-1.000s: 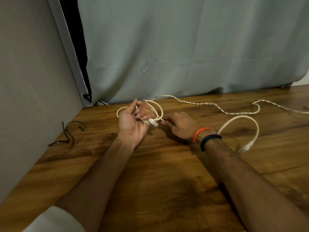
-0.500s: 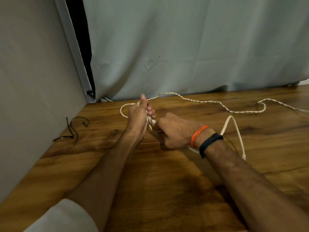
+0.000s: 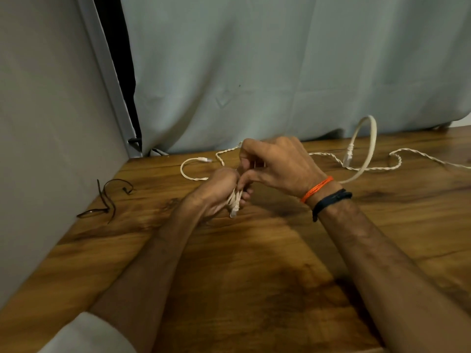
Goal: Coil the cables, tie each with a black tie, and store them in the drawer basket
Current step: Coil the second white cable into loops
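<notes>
Between both hands' fingers (image 3: 243,186) — white cable (image 3: 235,200), coiled.

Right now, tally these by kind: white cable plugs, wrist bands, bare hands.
White cable plugs: 3
Wrist bands: 2, orange thread band and black band
Bare hands: 2, left hand gripping the coiled cream cable, right hand
Total: 7
</notes>
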